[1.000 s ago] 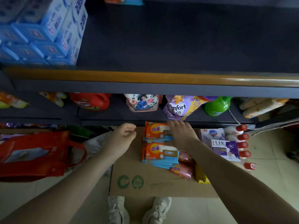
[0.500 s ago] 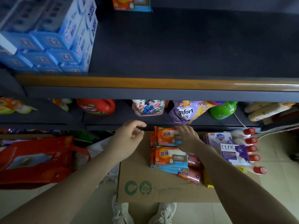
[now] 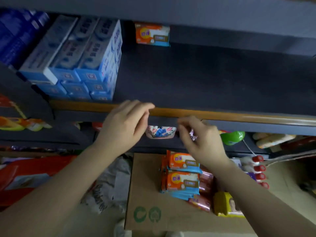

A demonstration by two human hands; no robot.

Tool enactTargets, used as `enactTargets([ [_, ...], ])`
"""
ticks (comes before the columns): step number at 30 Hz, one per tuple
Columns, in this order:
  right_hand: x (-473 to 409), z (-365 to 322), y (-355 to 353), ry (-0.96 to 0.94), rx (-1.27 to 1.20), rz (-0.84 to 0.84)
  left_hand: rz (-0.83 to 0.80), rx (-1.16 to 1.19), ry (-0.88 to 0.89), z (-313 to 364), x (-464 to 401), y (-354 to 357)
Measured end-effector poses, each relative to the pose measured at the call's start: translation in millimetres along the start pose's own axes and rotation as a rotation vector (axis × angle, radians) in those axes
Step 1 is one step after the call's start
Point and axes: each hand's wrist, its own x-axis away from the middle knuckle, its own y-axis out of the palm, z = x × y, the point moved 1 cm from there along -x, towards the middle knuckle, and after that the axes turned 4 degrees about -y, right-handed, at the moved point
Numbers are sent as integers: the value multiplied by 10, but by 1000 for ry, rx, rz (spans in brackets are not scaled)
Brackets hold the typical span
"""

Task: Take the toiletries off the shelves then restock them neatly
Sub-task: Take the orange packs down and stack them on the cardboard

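Note:
Both my hands hover in front of the wooden front edge of the dark shelf (image 3: pixel 205 74). My left hand (image 3: pixel 124 127) is blurred, its fingers relaxed and holding nothing. My right hand (image 3: pixel 201 139) has loosely curled fingers and I see nothing in it. Below it, two stacks of orange-and-blue wipe packs (image 3: pixel 183 173) lie on a flat cardboard sheet (image 3: pixel 153 194) on the floor. One more orange wipe pack (image 3: pixel 152 34) stands at the back of the shelf. Stacked blue boxes (image 3: pixel 82 53) fill the shelf's left side.
Pink packs (image 3: pixel 201 202), a yellow pack (image 3: pixel 225 204) and red-capped bottles (image 3: pixel 259 170) lie on the cardboard. The lower shelf holds a floral pouch (image 3: pixel 161 132) and a green bottle (image 3: pixel 232 137). A red bag (image 3: pixel 25 177) sits at the left.
Both hands rose from the cardboard to the shelf edge. My right hand left the top wipe pack, which stays on its stack. The view tilted up toward the shelf.

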Motion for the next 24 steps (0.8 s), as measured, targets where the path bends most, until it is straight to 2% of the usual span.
enactTargets([
  [3,-534,-79,-106,-94,21,121,78,-137,70,-153,-285,-115],
  [6,-1036,28,23,-56,95,128,111,-244,119,-326,-458,-28],
  [12,-1954,633,456,65,330,-206,201,-311,155,-506,-600,317],
  [14,-2172,815,577,114,359,-255,234,-280,141,-567,-610,385],
  [17,-2446,995,701,164,413,-228,284,-243,57,-617,-653,405],
  [20,-2633,1073,766,146,484,-184,306,-285,55,-608,-666,434],
  [24,-2745,1014,814,147,575,-7,288,-270,48,-643,-686,455],
])
